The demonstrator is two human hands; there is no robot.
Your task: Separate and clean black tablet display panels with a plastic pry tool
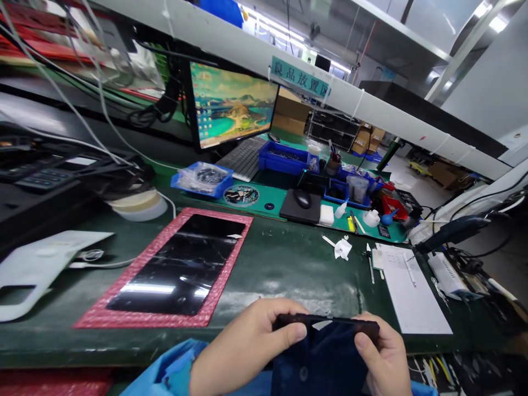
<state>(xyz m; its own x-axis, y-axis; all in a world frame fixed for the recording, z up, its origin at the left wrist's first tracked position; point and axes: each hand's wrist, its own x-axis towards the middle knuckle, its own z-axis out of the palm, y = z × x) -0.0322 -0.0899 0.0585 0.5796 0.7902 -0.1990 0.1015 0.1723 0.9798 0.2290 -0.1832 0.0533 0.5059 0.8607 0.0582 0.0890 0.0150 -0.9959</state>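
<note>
At the bench's front edge, both hands hold a dark glossy screen panel by its upper edge. My left hand grips the left corner, thumb on the face and fingers behind. The right corner is pinched the same way by my right hand. A small pale tab sticks to the panel's top edge, and the lower part runs out of view. To the left, another black glossy panel lies on pink bubble wrap, reflecting the lights; it also carries a pale tab.
Behind stand a monitor, a keyboard and blue bins. A mouse rests on a black pad. Crumpled white tissue and paper sheets with a pen lie at right. A white frame-like part is at left.
</note>
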